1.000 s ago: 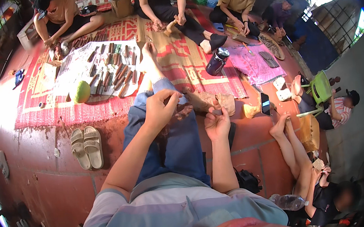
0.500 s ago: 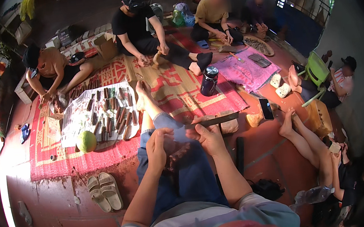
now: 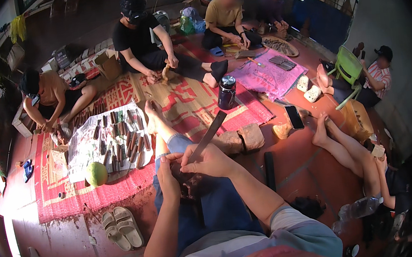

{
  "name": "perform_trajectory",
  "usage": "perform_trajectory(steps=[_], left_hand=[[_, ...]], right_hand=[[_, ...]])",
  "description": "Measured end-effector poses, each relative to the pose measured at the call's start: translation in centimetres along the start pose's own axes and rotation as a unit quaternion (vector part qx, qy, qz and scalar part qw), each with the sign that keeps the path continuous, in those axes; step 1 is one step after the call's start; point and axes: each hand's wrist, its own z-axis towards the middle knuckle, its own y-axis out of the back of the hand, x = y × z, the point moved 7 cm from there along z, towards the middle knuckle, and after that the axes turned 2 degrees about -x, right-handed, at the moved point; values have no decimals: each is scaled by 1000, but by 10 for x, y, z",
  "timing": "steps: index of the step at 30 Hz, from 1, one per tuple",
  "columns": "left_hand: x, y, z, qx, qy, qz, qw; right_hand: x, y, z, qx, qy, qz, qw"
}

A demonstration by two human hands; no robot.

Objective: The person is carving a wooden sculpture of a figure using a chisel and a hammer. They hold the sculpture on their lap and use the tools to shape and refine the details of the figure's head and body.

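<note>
My right hand (image 3: 208,160) folds over the near end of what I hold, hiding it. My left hand (image 3: 167,176) meets it, fingers together; whether they grip anything I can't tell. Below, a brown shape (image 3: 190,187) is shadowed, indistinct. Pinched in my right fingers, the flat dark strip (image 3: 211,132) slants lengthwise away, rightward.

Pretty clearly a floor-level craft workshop: brown-handled tools (image 3: 131,141) lined up on a white sheet (image 3: 80,152), a woven mat (image 3: 183,105) spread over red floor tiles (image 3: 300,176), and several people (image 3: 138,42) sitting around working small pieces by hand
</note>
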Motion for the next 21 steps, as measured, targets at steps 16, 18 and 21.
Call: perform_trajectory(steps=[16, 18, 21], left_hand=[[21, 15, -2, -4, 12, -10, 1000], [23, 10, 6, 48, 46, -29, 997], [-3, 15, 47, 251, 147, 83, 953]], right_hand=[[-2, 2, 5, -34, 23, -18, 999], [-9, -5, 5, -21, 43, -17, 999], [4, 3, 12, -48, 13, -28, 998]])
